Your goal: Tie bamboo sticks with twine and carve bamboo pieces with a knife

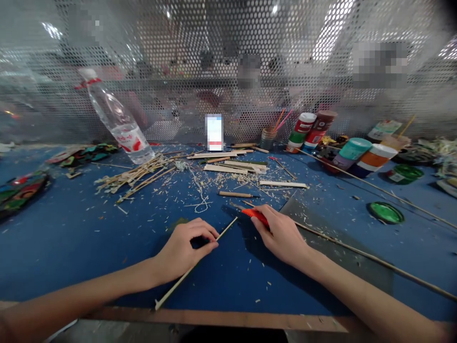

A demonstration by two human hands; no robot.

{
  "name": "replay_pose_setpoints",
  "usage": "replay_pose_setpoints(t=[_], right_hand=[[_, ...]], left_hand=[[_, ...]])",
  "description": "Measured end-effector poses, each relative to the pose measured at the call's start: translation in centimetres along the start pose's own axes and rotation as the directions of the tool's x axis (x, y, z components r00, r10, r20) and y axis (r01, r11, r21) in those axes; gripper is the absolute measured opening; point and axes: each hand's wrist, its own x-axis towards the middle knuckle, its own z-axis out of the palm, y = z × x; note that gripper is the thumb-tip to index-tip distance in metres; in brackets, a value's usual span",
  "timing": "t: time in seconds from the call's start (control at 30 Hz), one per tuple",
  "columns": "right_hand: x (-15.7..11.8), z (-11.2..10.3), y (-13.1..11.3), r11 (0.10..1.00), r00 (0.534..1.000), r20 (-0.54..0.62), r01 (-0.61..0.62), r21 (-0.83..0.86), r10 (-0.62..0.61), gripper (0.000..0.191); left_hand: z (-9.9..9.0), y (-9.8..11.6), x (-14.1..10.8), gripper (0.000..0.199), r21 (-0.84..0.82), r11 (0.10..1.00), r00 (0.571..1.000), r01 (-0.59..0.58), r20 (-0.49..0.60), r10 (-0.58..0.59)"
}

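Between the thumb and fingers of my left hand (191, 245) is a thin pale bamboo strip (174, 289), slanting from near the table's front edge up to the right. My right hand (280, 233) is closed around a red utility knife (255, 214), whose blade points left and away from me. The knife lies a little above and right of the strip's far tip, apart from it. Just beyond the blade rests a wooden-handled tool (235, 194) with a dark tip. A long thin stick (357, 250) runs from beside my right hand toward the right edge.
Shavings and split bamboo pieces (235, 167) litter the blue table (117, 247). A bundle of sticks (139, 176) and a tilted-looking water bottle (121, 124) are at left. Paint bottles (303, 128) and a green paint lid (385, 213) are at right. A phone (214, 132) leans against the perforated metal screen (171, 95).
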Motion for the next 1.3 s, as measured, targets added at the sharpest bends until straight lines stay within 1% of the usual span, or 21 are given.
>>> replay_pose_setpoints(t=[0.03,0.1,0.17,0.23,0.3,0.33,0.37,0.4,0.47,0.53,0.57,0.6,0.63,0.67,0.7,0.77,0.87,1.03,1.07,1.2,1.3], right_hand=[[0.0,0.0,0.0,1.0,1.0,-0.001,0.001,-0.002,-0.001,0.025],[-0.1,0.1,0.1,1.0,1.0,0.003,0.008,-0.007,-0.008,0.025],[-0.1,0.2,0.1,1.0,1.0,-0.006,0.02,-0.009,-0.02,0.025],[0.0,0.2,0.2,0.999,0.999,-0.023,0.036,-0.011,-0.036,0.025],[0.0,0.3,0.2,0.999,0.998,-0.036,0.051,-0.014,-0.051,0.026],[0.0,0.3,0.2,0.998,0.998,-0.039,0.055,-0.017,-0.056,0.026],[0.0,0.3,0.2,0.998,0.998,-0.04,0.056,-0.018,-0.057,0.026],[0.0,0.3,0.2,0.998,0.998,-0.04,0.056,-0.019,-0.057,0.026],[0.0,0.3,0.2,0.998,0.998,-0.039,0.054,-0.017,-0.055,0.027],[0.0,0.2,0.2,0.999,0.998,-0.031,0.049,-0.014,-0.05,0.027],[0.0,0.2,0.2,0.999,0.999,-0.027,0.045,-0.014,-0.046,0.027],[0.0,0.2,0.2,0.999,0.999,-0.026,0.041,-0.014,-0.041,0.027],[0.0,0.2,0.1,0.999,0.999,-0.024,0.036,-0.016,-0.036,0.027],[-0.1,0.2,0.1,0.999,0.999,-0.022,0.031,-0.02,-0.031,0.027],[-0.1,0.2,0.1,0.999,0.999,-0.02,0.026,-0.026,-0.026,0.028],[-0.1,0.2,0.0,0.999,1.0,-0.015,0.018,-0.039,-0.019,0.028],[-0.2,0.1,-0.2,0.999,1.0,-0.012,0.016,-0.052,-0.017,0.03],[-0.6,0.2,-0.7,0.995,0.993,-0.11,0.026,-0.092,-0.036,0.034],[-0.6,0.3,-0.8,0.995,0.993,-0.108,0.042,-0.095,-0.052,0.036],[-0.7,0.6,-0.9,0.985,0.989,0.041,0.146,-0.093,-0.143,0.049],[-0.4,0.2,-1.2,0.984,0.983,0.078,0.17,-0.059,-0.165,0.051]], left_hand=[[-0.2,-0.1,0.1,0.013,-0.051,0.996,0.997,0.072,0.006,-0.072],[-0.5,-0.3,0.3,0.011,-0.17,0.961,0.976,0.218,0.035,-0.215],[-0.8,-0.4,0.7,0.015,-0.301,0.893,0.941,0.335,0.061,-0.332],[-1.0,-0.3,1.1,0.028,-0.432,0.792,0.895,0.432,0.101,-0.434],[-1.2,-0.1,1.5,0.039,-0.526,0.683,0.845,0.507,0.15,-0.513],[-1.3,0.0,1.6,0.04,-0.543,0.652,0.829,0.529,0.169,-0.533],[-1.3,0.1,1.7,0.036,-0.538,0.653,0.828,0.533,0.174,-0.532],[-1.4,0.2,1.6,0.031,-0.509,0.69,0.845,0.515,0.165,-0.509],[-1.4,0.1,1.3,0.019,-0.375,0.824,0.905,0.424,0.129,-0.406],[-1.3,-0.1,0.8,0.015,-0.17,0.959,0.973,0.226,0.082,-0.215],[-1.2,-0.2,0.5,0.016,-0.06,0.994,0.993,0.09,0.082,-0.085],[-1.2,-0.3,0.3,0.016,0.038,0.998,0.993,-0.058,0.104,0.054],[-1.2,-0.4,0.1,0.017,0.117,0.974,0.973,-0.196,0.144,0.178],[-1.1,-0.5,-0.1,0.019,0.174,0.936,0.943,-0.305,0.189,0.273],[-1.1,-0.5,-0.2,0.022,0.215,0.9,0.915,-0.379,0.231,0.33],[-1.1,-0.5,-0.4,0.027,0.28,0.859,0.894,-0.43,0.268,0.36],[-1.0,-0.4,-0.6,0.025,0.34,0.832,0.892,-0.439,0.275,0.359],[-0.7,-0.5,-1.2,0.024,0.422,0.771,0.878,-0.478,0.249,0.408],[-0.6,-0.5,-1.3,0.024,0.437,0.756,0.874,-0.486,0.256,0.414],[-0.6,-0.3,-1.5,0.025,0.47,0.72,0.859,-0.511,0.314,0.404],[-0.8,0.0,-1.6,0.026,0.481,0.718,0.862,-0.503,0.336,0.379]])
